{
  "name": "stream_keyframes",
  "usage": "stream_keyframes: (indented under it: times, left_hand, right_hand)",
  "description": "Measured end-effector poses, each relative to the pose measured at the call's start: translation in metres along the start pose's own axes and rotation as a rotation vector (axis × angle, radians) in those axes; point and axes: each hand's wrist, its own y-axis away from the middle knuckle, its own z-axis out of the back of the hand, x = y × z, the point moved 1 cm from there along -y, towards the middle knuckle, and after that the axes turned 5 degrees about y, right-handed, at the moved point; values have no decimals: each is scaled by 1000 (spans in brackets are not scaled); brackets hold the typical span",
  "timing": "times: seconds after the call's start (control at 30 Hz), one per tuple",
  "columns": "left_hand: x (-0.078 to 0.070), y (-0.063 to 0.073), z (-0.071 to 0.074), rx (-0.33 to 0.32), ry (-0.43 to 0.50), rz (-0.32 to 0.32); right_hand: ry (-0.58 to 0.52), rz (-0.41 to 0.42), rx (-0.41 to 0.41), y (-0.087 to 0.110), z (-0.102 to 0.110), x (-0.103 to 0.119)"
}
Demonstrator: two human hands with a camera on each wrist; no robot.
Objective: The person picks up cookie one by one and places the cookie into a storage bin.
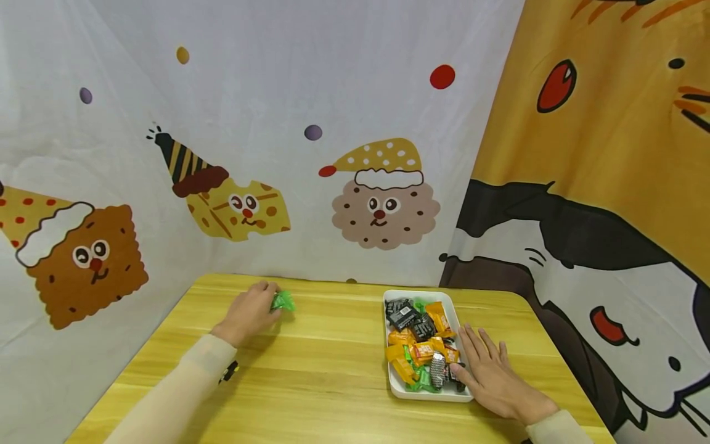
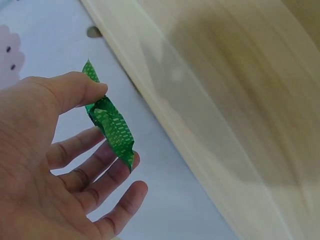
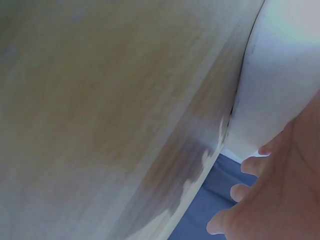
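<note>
My left hand [image 1: 252, 313] pinches a green-wrapped candy [image 1: 283, 301] between thumb and fingers, over the far left part of the table. In the left wrist view the candy [image 2: 114, 125] shows its twisted, pointed wrapper ends, with the thumb pressing on its upper part. At the right, my right hand [image 1: 495, 373] has its fingers spread and lies along the right side of a white tray [image 1: 395, 385], the thumb at the tray's rim. Several orange, black and green wrapped candies [image 1: 424, 351] fill the tray. The right wrist view shows the fingers beside the tray's white wall [image 3: 270, 75].
The yellow wood-grain table [image 1: 310, 370] ends at a printed cloth backdrop [image 1: 277, 74] behind and at the left. A darker patterned cloth [image 1: 604, 246] hangs along the right side. A dark bracelet-like item [image 1: 228, 372] shows at the left wrist.
</note>
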Motion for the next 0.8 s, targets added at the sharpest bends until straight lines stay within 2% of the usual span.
stream_keyframes:
  times: [0.17, 0.4, 0.8]
  left_hand:
    - [-23, -4, -2, -13, -10, -67]
    - [-53, -13, -7, 13, -9, -121]
    - [-87, -25, -21, 18, 9, -174]
  right_hand:
    - [0, -4, 10, -1, -1, -1]
    - [3, -7, 14, -1, -1, -2]
    - [7, -2, 12, -1, 0, -2]
